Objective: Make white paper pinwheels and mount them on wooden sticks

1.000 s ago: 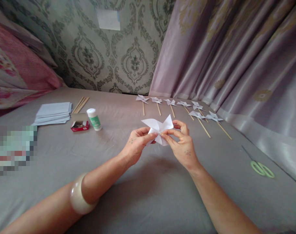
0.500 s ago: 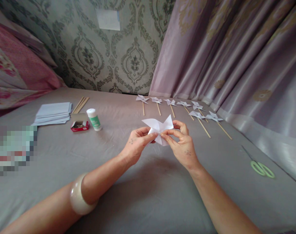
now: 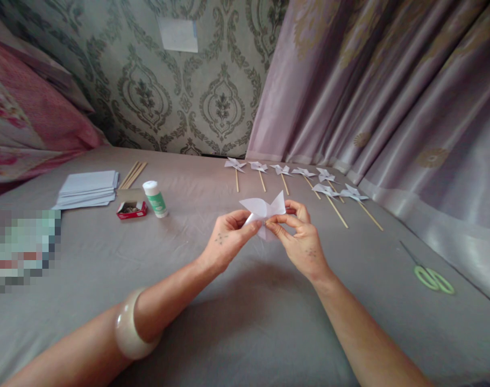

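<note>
L hand: fingers nearly closed, pinching pinwheel; forearm angled in.
R hand: thumb + index pinching pinwheel ctr; wrist bent inward.

open cloth between forearms, bottle and red box obstructing left, pinwheels beyond, scissors right

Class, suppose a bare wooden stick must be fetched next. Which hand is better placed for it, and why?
Probably the left hand. The bare wooden sticks lie on its side, and the right hand is farther off, pinching the centre of the white paper pinwheel. The left must first release its grip.
</note>
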`<state>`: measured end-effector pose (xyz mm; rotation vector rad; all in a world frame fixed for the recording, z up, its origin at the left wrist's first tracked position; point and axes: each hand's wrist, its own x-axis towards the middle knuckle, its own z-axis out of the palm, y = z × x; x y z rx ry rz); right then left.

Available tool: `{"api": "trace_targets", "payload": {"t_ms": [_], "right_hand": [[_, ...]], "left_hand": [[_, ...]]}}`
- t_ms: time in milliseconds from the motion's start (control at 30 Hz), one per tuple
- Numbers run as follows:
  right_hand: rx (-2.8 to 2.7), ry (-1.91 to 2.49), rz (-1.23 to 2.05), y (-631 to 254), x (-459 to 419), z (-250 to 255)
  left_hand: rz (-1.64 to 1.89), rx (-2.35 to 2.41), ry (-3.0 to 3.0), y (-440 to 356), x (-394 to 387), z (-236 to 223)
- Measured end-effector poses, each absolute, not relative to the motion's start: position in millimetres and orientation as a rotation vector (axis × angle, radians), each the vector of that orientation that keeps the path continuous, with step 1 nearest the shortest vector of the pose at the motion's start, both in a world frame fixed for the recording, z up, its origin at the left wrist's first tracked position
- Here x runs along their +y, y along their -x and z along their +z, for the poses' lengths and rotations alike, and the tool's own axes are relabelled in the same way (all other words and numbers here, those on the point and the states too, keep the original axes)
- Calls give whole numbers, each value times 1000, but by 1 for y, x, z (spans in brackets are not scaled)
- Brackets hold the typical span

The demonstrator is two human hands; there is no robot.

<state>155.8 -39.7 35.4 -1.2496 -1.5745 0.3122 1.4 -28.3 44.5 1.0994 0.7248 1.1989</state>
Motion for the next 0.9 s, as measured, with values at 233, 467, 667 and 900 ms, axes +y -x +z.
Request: {"api": "trace_targets", "payload": {"t_ms": [233,467,667,900], "right_hand": [[-1559,1241,343,-157,-37,33],[-1543,1245,465,-158,-34,29],[-1491,1248,614,-158,-33,29],[-1433,1246,713,-157,-32,27]], "left_hand": [[1224,758,-1256,-1,-27,41],[1211,792,-1363,1,-24,32],[1197,800,-1397,3,-22,29],[1201,812,-1375,2,-23,32]]}}
